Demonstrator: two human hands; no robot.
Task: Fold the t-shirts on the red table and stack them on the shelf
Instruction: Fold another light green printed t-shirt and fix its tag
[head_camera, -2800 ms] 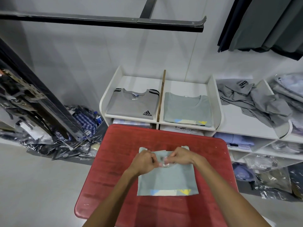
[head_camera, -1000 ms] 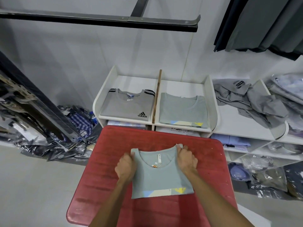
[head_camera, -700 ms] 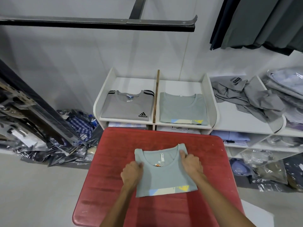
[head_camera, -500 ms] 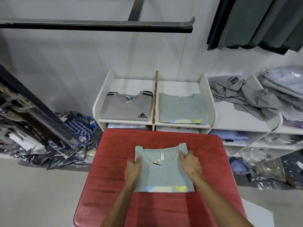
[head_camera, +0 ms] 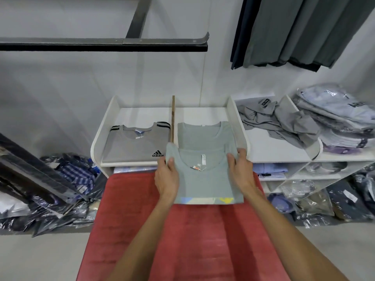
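Carry to shelf [head_camera: 237, 118] | left hand [head_camera: 166, 177], right hand [head_camera: 241, 171] pinch folded t-shirt [head_camera: 205, 179] by side edges, keeping folds flat | over red table [head_camera: 192, 230] far edge

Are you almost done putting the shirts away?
Nearly, for this one. Done: a grey striped shirt and a green shirt lie folded in the shelf. In hand: the left hand and right hand carry a folded green shirt above the red table toward the green one. Left: set it on top. A crumpled grey pile beside the shelf may still need folding.
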